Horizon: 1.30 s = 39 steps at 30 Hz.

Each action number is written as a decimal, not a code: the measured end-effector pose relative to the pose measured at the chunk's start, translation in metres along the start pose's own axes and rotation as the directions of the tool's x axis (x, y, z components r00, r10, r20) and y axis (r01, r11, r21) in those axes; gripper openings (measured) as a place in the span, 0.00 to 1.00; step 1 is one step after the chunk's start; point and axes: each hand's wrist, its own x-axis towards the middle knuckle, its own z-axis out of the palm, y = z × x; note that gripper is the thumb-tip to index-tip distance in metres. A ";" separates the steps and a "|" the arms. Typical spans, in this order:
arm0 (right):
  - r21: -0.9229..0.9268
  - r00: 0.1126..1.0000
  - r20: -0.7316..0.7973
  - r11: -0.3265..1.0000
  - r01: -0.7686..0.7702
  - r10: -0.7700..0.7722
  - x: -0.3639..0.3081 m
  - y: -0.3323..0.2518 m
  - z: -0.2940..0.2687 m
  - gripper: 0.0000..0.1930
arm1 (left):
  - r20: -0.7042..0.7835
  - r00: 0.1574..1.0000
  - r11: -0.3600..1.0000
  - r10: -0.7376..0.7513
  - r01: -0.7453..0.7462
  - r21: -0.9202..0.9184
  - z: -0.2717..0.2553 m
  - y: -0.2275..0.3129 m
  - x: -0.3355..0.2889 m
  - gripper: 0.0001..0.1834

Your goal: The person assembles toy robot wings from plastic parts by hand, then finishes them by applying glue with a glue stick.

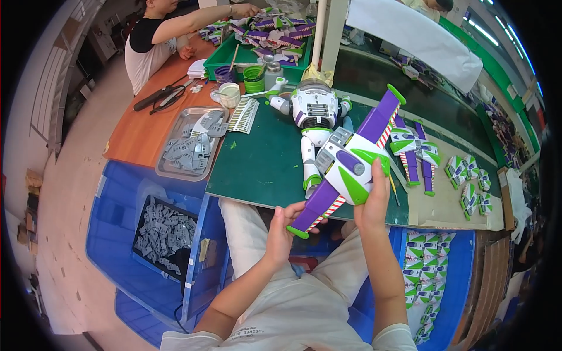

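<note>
I hold a toy wing pack (350, 165), white and green with two long purple wings spread out. My right hand (373, 202) grips its white middle body from below. Just under the lower wing, by its green tip, is my left hand (282, 231), fingers curled and touching the wing's underside. Behind the pack a white, green and purple toy figure body (314, 117) lies on the dark green mat (263, 158).
More wing packs (414, 153) and small green-white parts (468, 181) lie to the right. A metal tray (190, 143) of grey parts sits left. Blue bins (146, 234) hold grey pieces and green-white parts (424, 275). Another person (158, 32) works at the far left.
</note>
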 end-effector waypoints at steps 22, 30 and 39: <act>-0.633 0.910 0.390 0.758 0.158 0.136 -0.023 0.012 -0.006 0.21 | -0.318 0.947 0.976 -0.051 -0.021 -0.218 -0.001 0.011 0.037 0.46; -0.645 0.769 0.557 0.746 0.163 0.314 0.000 -0.019 -0.013 0.20 | -0.095 0.981 0.986 0.167 -0.166 0.010 -0.024 0.094 0.075 0.43; -0.568 0.886 0.406 0.822 0.052 0.225 -0.006 0.002 -0.005 0.20 | 0.124 0.992 0.999 -0.027 0.032 -0.043 -0.009 0.046 0.070 0.39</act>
